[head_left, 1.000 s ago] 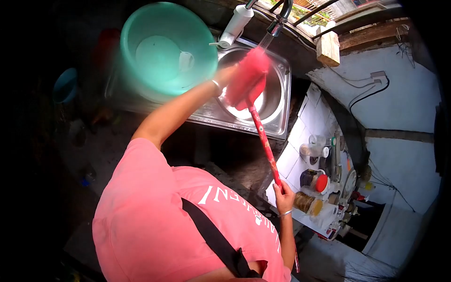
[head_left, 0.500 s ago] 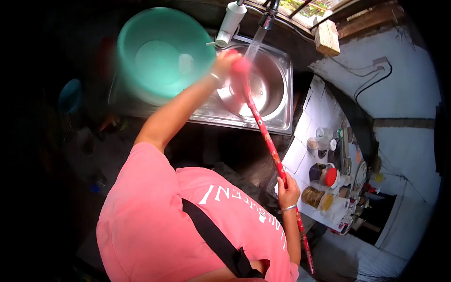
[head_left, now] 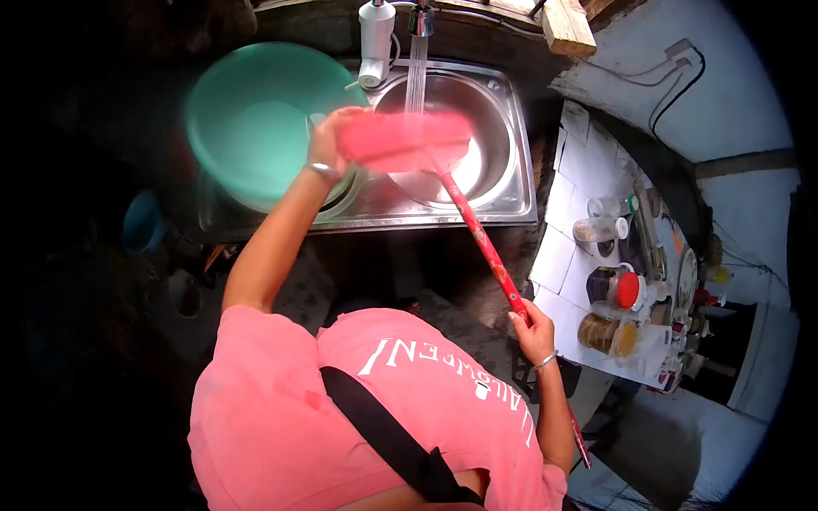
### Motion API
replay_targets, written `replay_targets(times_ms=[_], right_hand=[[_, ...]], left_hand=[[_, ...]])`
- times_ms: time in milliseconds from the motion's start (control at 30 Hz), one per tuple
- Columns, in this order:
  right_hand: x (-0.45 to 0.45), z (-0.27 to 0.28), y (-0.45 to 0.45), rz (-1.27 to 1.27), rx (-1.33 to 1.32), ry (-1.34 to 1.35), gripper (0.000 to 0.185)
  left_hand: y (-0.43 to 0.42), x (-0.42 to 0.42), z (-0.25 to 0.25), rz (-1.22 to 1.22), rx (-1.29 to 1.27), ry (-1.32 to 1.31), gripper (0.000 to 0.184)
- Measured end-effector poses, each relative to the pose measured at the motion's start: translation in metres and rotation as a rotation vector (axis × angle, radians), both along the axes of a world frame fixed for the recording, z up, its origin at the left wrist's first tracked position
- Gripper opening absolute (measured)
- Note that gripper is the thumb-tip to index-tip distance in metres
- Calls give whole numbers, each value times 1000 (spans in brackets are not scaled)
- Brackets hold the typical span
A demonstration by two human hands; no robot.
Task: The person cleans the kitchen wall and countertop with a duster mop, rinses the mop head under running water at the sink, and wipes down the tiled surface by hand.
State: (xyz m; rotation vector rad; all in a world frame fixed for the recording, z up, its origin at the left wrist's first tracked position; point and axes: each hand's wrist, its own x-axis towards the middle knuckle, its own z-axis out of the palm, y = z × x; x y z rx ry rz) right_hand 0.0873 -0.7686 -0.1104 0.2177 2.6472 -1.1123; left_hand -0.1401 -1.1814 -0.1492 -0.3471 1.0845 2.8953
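We saw a long-handled tool with a pink-red head point(head_left: 400, 140) held over the round bowl of a steel sink point(head_left: 521, 200), the head lying nearly level under a stream of water point(head_left: 416, 81) that fell onto it from the faucet point(head_left: 421, 20). The left hand point(head_left: 329, 140) was against the head's left end, its fingers bent there, but blur and the head itself kept us from telling whether they were clamped. The right hand point(head_left: 535, 334) had its fingers wrapped firmly around the red patterned handle point(head_left: 484, 243), which slanted from the head down to the right, its far end showing beyond the right forearm. We noted a large green basin point(head_left: 201, 140) over the sink's left part, just beside the left hand, and a white cylindrical fixture point(head_left: 377, 47) near the faucet. To the right of the handle we made out a white-tiled counter point(head_left: 555, 204) bearing a jar with a red lid point(head_left: 629, 291), an amber-coloured jar point(head_left: 600, 333) and a clear jar with a white lid point(head_left: 596, 230), all lying or leaning sideways in our view.
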Motion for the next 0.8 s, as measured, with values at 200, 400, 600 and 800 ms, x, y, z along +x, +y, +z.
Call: replay_targets(times_ms=[200,400,600,800], right_hand=[[15,-6,5,14,29,90,28],[36,-20,25,-53,-4,125,27],[30,-3,30,-90,179,185,27],[15,29,17,-30,416,368,28]], left_hand=[[-16,28,10,-79,-104,-71,35],[2,31,-10,-176,-186,-67,42],[25,-1,-21,-285,-448,-119,45],[46,-27,-37,-172,-1171,248,40]])
